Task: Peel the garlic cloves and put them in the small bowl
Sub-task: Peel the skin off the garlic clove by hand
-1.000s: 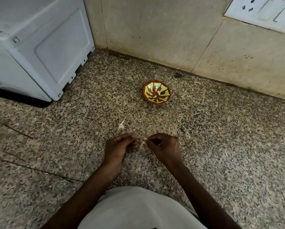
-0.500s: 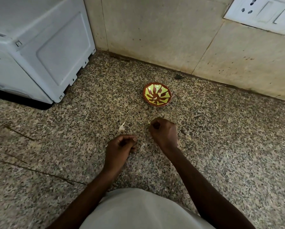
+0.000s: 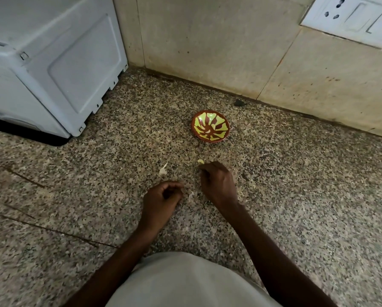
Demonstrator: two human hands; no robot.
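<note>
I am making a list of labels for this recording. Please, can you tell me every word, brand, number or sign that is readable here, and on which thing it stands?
None: no readable text shows anywhere.
Appliance: plain white panels, no brand or label visible.
Socket plate: only holes and a switch, no marking.
Bowl: a yellow and brown pattern, no letters.

Bare speckled granite counter (image 3: 296,196) lies open between the hands and the small bowl (image 3: 210,126); only a garlic skin scrap (image 3: 163,169) sits leftward. White appliance (image 3: 52,63) blocks the left, tiled wall (image 3: 207,45) closes behind
</note>
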